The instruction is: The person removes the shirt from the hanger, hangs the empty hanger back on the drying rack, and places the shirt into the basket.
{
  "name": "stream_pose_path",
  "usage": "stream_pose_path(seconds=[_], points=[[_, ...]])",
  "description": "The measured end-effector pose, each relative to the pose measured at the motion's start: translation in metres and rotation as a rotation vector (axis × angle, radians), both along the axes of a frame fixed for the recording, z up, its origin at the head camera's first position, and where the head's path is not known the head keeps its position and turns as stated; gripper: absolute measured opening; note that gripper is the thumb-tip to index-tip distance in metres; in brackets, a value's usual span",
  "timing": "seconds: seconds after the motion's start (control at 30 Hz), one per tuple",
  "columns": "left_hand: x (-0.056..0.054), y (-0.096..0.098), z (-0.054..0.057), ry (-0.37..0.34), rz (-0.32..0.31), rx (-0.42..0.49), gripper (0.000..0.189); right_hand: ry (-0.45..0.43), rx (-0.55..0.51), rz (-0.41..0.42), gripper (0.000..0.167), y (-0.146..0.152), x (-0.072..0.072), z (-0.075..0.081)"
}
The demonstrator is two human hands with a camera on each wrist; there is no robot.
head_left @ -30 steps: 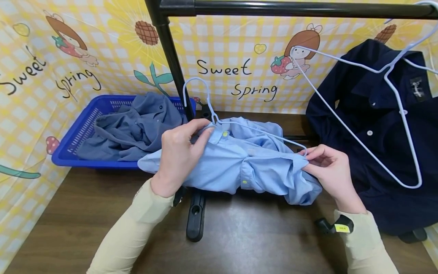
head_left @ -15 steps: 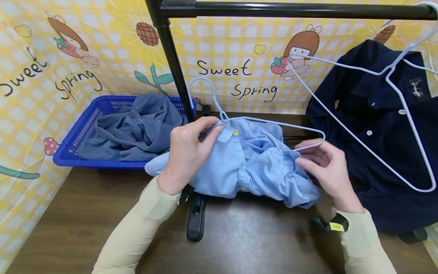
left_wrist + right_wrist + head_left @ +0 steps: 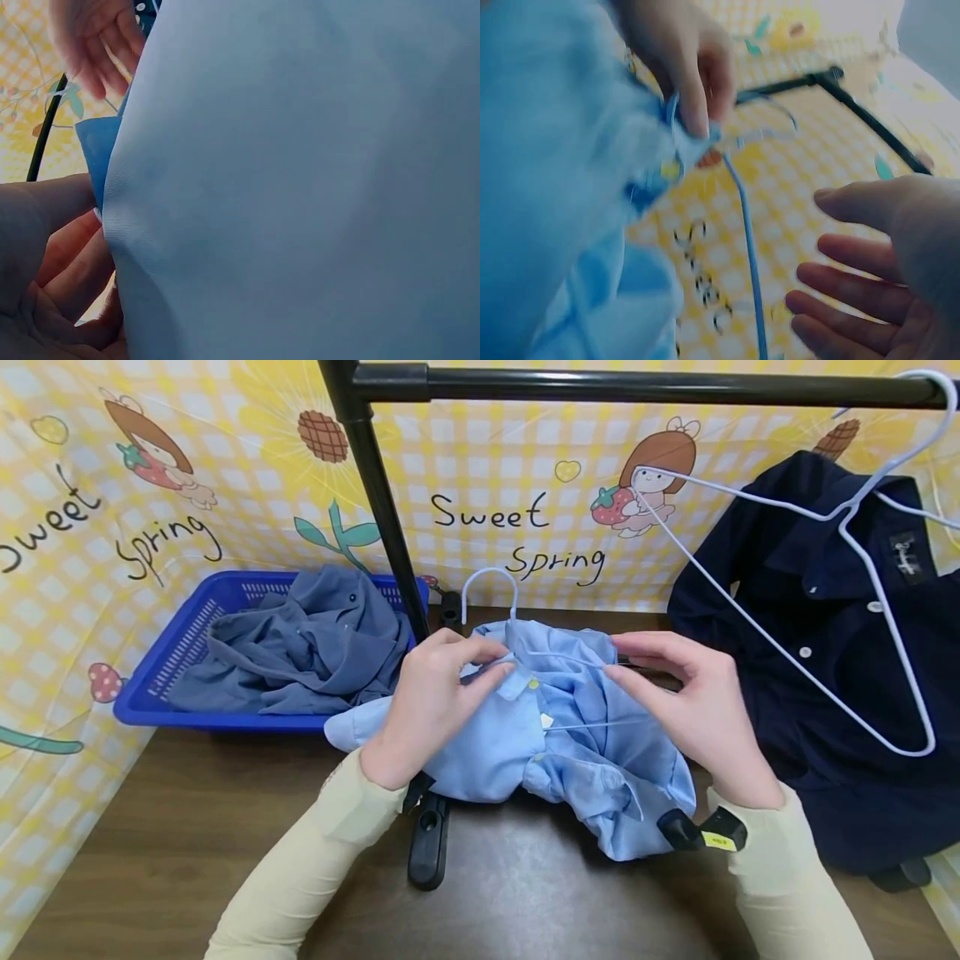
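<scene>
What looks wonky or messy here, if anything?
The light blue shirt looks lopsided: it covers its hanger near the left hand, but near the right hand the hanger's arm is bare and the shirt is crumpled. I see nothing spilled.

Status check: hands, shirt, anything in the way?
Left hand pinches light-blue shirt by hanger hook. Right hand empty, fingers parted. Hanger arm nearest it outside the shirt. No obvious obstruction visible.
</scene>
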State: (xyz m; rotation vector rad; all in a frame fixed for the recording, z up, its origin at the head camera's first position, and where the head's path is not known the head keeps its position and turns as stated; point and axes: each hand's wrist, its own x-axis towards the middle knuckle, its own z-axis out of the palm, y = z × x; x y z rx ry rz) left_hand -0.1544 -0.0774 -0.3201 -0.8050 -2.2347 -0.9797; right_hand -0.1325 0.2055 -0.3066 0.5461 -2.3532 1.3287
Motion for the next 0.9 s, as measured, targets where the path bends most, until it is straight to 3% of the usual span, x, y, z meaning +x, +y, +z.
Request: stream_pose_path(seconds=[0.13,0.37,0.53,0.9], points=[[0.000,0.000,0.000,-0.004,-0.010,-0.012,0.011,0.027,0.070,0.073,0.032,-0.018,-0.007,0.004],[0.000,0.000,-0.001,-0.012,-0.026,-0.033,0.011,0.020,0.077,0.152,0.029,-0.044,-0.019,0.005],[0.000,0.001,-0.003,-0.013,-0.029,-0.029,0.011,-0.036,0.089,0.162,0.029,-0.056,-0.025,0.007],[0.000,0.002,-0.005,-0.034,-0.045,-0.024,0.010,-0.045,0.116,0.178,0.019,-0.066,-0.036,0.008]])
